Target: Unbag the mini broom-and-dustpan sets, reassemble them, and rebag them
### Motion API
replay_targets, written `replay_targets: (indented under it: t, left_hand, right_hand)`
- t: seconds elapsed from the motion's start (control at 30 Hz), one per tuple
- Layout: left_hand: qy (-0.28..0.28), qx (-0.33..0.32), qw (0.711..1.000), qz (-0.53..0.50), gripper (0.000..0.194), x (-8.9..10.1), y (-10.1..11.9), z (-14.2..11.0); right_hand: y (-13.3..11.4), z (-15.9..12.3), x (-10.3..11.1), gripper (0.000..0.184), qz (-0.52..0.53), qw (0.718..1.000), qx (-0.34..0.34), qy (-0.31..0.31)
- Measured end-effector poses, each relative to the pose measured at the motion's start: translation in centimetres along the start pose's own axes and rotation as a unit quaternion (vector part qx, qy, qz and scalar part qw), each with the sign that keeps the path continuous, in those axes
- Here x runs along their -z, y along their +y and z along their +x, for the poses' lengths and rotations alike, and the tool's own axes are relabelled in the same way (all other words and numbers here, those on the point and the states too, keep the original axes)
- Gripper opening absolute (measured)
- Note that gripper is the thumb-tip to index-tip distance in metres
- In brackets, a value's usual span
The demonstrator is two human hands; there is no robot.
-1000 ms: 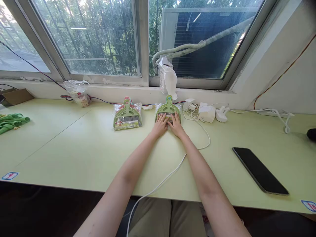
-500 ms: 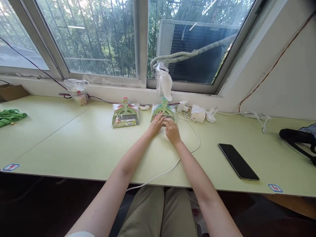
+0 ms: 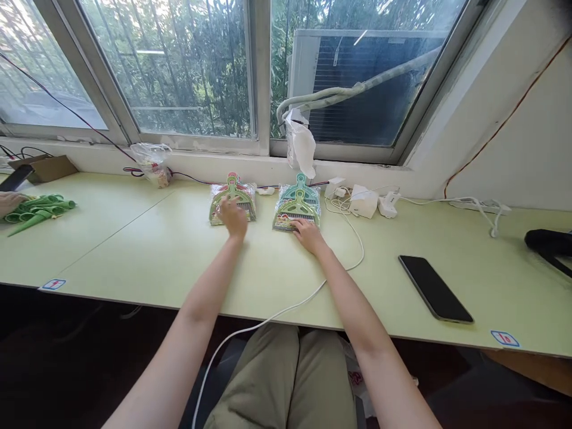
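Note:
Two plastic-wrapped piles of small dustpan-and-brush sets lie towards the back of the pale yellow-green table. In the left pile, a green dustpan set [image 3: 245, 203] has a red one [image 3: 232, 176] behind it. The right pile shows a green dustpan set [image 3: 298, 205] in front of a teal one [image 3: 301, 186]. My left hand [image 3: 234, 219] is over the front of the left pile, slightly blurred, its fingers loosely bent and holding nothing visible. My right hand [image 3: 309, 235] rests its stretched fingers on the lower edge of the right pile.
A phone [image 3: 435, 289] lies on the right, and a white cable [image 3: 286, 310] runs over the table's front edge. Chargers [image 3: 388, 204] and wires stand at the back. Another person's hand [image 3: 9, 202] is at green leafy stalks [image 3: 44, 210] on the far left.
My left hand has moved left from the right pile to the left one. My right hand stays at the right pile, where the teal set now shows more above the green one.

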State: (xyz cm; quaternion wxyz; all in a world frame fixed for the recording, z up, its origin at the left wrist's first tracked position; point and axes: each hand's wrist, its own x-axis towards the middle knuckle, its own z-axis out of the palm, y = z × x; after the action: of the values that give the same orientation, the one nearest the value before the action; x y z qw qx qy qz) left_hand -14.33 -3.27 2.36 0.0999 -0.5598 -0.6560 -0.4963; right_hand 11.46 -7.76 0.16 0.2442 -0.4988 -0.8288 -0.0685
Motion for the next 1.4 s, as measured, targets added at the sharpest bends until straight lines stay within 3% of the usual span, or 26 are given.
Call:
replay_targets:
  t: [0.1,0.17,0.27,0.37,0.63,0.8,0.93,1.4]
  left_hand:
    - [0.035,0.173,0.982,0.062,0.043,2.3,-5.1,2.3]
    - [0.051,0.254,0.963,0.078,0.045,3.3,-7.7,3.5]
    - [-0.001,0.327,0.944,0.05,0.04,3.5,-9.6,4.5]
    - [-0.046,0.307,0.951,0.015,0.032,2.8,-9.8,4.7]
    - [-0.079,0.268,0.96,-0.018,0.031,1.4,-9.9,4.1]
    - [-0.059,0.246,0.967,-0.036,0.027,1.1,-9.7,3.8]
    - [-0.062,0.247,0.965,-0.054,0.025,1.3,-9.5,3.9]
    - [-0.166,0.271,0.946,-0.067,0.029,2.5,-10.0,5.0]
  right_hand:
    - [0.4,0.2,-0.3,0.038,-0.022,0.999,-0.025,0.011]
    - [0.8,0.5,-0.5,0.038,-0.051,0.997,-0.045,0.032]
    - [1.5,1.4,-1.1,0.038,-0.06,0.994,-0.091,0.033]
    - [2.6,2.8,-2.0,0.044,-0.053,0.992,-0.115,0.017]
    - [5.7,6.4,-4.4,0.053,-0.064,0.993,-0.092,0.031]
    - [6.7,7.6,-4.9,0.057,-0.061,0.993,-0.088,0.039]
    - [6.7,7.8,-4.6,0.056,-0.069,0.992,-0.096,0.039]
    - [4.9,5.5,-3.2,0.06,-0.029,0.994,-0.07,0.072]
